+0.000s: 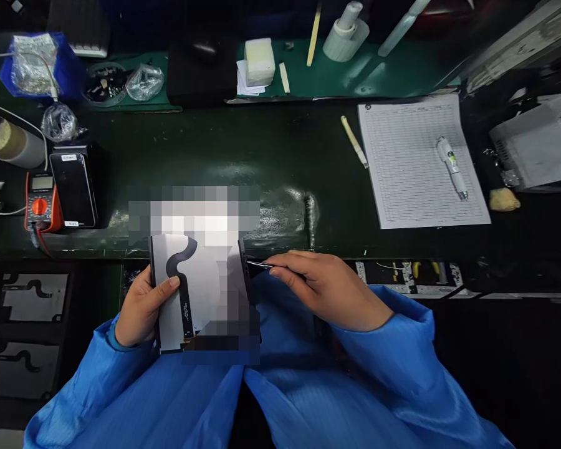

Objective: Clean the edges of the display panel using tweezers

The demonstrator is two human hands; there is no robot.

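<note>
My left hand (143,308) grips a flat device panel (168,312) from below, with the thumb lying on its silver backing. A black ribbon cable (183,299) curves across that backing. A pixelated patch hides the panel's middle and top. My right hand (330,290) pinches a thin metal tool (260,265), possibly a pick or tweezers. Its tip touches or nearly touches the panel's dark right edge. Blue sleeves cover both my arms.
A dark green bench (280,149) lies ahead. A multimeter (42,201) and a black phone (73,189) stand left, above metal templates (35,297). A ruled paper sheet (416,162) with a pen (452,167) lies right. A blue bin (42,65) sits far left.
</note>
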